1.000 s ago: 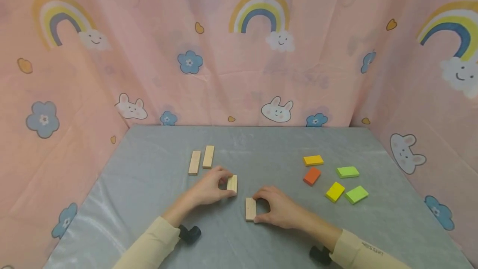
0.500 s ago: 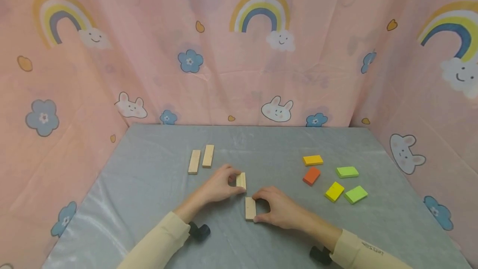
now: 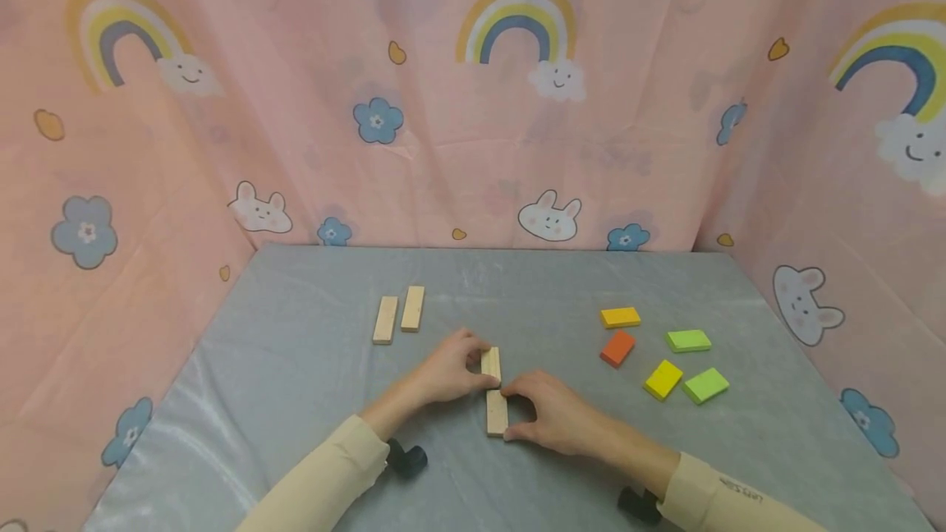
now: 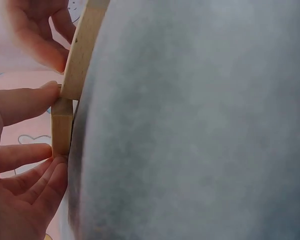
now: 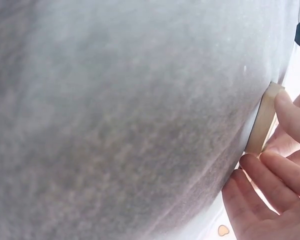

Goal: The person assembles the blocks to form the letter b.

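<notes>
My left hand (image 3: 447,369) pinches a plain wooden block (image 3: 491,364) by its two ends, thumb at the near end. Directly in front of it, closer to me, a second plain wooden block (image 3: 498,414) lies flat on the grey cloth. My right hand (image 3: 554,415) holds that one between thumb and fingers at its ends. The two blocks stand nearly in line, end to end. In the left wrist view the end of the far block (image 4: 61,131) meets the near block (image 4: 83,55); whether they fully touch, I cannot tell.
Two more plain wooden blocks (image 3: 385,320) lie side by side at the back left. To the right are an orange-red block (image 3: 617,348), two yellow ones (image 3: 663,379) and two green ones (image 3: 705,386). Patterned pink curtains (image 3: 473,146) enclose the grey-covered table (image 3: 296,368).
My left hand has moved to the right with its wooden block, bringing it behind the one under my right hand. The right hand has stayed in place.
</notes>
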The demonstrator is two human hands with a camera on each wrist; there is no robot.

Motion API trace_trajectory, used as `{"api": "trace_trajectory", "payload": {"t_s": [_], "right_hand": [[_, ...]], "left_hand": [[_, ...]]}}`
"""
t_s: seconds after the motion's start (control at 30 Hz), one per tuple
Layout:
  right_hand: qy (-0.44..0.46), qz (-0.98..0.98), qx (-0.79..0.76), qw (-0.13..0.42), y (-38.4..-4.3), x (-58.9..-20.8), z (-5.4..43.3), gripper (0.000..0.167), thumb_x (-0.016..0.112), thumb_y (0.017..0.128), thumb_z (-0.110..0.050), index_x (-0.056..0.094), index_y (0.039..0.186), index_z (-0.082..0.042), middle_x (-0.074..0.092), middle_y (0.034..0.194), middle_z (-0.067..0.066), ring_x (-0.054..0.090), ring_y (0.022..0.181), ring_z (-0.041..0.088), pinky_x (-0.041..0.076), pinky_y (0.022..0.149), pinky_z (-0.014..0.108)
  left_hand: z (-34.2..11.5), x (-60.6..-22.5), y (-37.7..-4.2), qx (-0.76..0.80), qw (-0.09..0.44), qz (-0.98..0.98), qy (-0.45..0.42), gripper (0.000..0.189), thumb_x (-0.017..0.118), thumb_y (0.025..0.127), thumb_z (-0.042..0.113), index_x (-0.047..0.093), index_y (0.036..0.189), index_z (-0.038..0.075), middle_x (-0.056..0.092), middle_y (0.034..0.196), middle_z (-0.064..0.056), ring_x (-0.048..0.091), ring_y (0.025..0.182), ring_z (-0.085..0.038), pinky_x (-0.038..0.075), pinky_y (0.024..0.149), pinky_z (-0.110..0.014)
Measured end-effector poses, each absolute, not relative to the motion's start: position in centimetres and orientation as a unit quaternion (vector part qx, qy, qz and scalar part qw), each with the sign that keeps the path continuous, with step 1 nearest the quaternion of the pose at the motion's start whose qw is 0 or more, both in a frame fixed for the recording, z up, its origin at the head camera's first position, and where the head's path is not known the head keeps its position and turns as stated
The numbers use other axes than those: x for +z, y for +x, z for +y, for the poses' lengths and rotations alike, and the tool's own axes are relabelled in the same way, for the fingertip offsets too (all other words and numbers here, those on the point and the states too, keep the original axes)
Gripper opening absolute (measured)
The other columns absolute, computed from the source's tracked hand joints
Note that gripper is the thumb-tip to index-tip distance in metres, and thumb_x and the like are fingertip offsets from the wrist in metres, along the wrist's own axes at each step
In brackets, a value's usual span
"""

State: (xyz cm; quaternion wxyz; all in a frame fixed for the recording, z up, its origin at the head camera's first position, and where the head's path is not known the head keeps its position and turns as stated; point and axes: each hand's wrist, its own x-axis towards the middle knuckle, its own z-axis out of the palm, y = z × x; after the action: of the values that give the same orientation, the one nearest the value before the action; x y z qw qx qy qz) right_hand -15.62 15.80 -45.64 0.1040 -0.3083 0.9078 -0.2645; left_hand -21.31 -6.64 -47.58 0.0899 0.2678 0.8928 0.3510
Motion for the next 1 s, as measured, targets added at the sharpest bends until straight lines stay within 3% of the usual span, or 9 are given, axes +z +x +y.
{"api": "trace_trajectory", "payload": {"t_s": [0.4,0.67,1.0], "right_hand": [[-0.306,0.913,-0.253,0.093,-15.52,-45.76,15.75,0.047,0.088,0.081,-0.030,0.072,0.118,-0.006,0.069,0.113,0.001,0.062,0.108,0.022,0.052,0.093,0.044],[-0.309,0.913,-0.252,0.088,-15.58,-45.87,15.83,0.045,0.088,0.081,-0.031,0.072,0.116,-0.007,0.069,0.112,0.001,0.062,0.108,0.022,0.052,0.093,0.045],[-0.314,0.911,-0.253,0.086,-15.79,-45.79,15.78,0.045,0.088,0.081,-0.030,0.072,0.115,-0.006,0.070,0.111,0.001,0.064,0.107,0.023,0.052,0.093,0.045]], "left_hand": [[-6.72,-47.81,-21.54,0.364,0.094,0.885,0.274,0.040,0.076,0.093,0.019,0.067,0.128,0.002,0.062,0.114,-0.006,0.063,0.105,-0.023,0.054,0.089,-0.036],[-6.59,-47.86,-21.60,0.343,0.095,0.893,0.275,0.039,0.078,0.091,0.022,0.070,0.126,0.008,0.064,0.115,-0.002,0.061,0.104,-0.017,0.053,0.089,-0.034],[-6.58,-47.79,-21.59,0.352,0.100,0.887,0.280,0.039,0.078,0.091,0.020,0.069,0.126,0.007,0.063,0.116,-0.004,0.062,0.107,-0.022,0.053,0.091,-0.038]]}}
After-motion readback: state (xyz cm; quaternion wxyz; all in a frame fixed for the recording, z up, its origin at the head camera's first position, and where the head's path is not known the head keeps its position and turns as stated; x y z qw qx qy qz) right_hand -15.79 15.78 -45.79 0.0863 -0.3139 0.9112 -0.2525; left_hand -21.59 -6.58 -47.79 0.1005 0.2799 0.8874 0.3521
